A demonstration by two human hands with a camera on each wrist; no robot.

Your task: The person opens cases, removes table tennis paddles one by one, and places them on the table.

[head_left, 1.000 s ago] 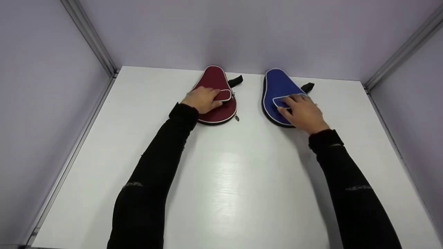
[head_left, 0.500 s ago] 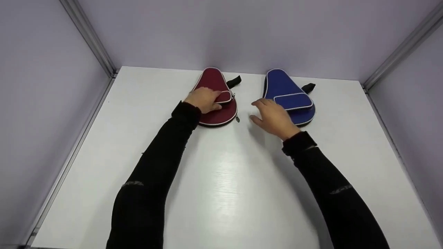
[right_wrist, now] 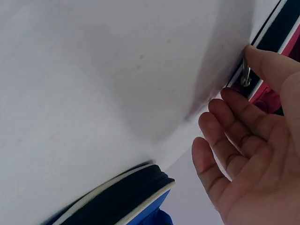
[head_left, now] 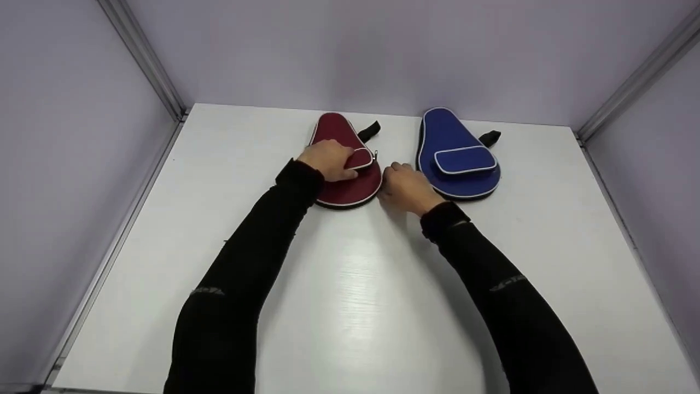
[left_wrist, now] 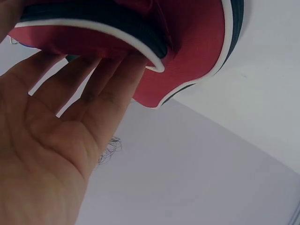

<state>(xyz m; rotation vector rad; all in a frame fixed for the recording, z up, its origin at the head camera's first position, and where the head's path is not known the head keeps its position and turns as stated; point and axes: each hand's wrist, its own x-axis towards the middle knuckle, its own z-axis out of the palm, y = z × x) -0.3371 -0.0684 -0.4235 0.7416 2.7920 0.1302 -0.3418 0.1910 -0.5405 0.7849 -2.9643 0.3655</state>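
Left of centre on the white table lies a red table tennis bat case (head_left: 350, 192) with white piping. My left hand (head_left: 327, 160) holds its raised pocket (head_left: 361, 158), thumb in front and fingers behind; the left wrist view shows those fingers against the pocket's side. My right hand (head_left: 406, 187) is at the case's right edge. In the right wrist view a metal zipper pull (right_wrist: 245, 75) sits between thumb and forefinger; the thumb tip is right at it, the other fingertips stand apart. To the right lies a matching blue bat case (head_left: 456, 131).
Black straps (head_left: 370, 130) stick out on the right of both cases. A pale back wall (head_left: 273, 49) stands close behind them, with side walls left and right. The white table (head_left: 350, 306) stretches toward the person.
My right hand has left the blue case and moved left to the red case's edge, its fingers now curling. The red case has shifted slightly right and toward the person with my left hand.
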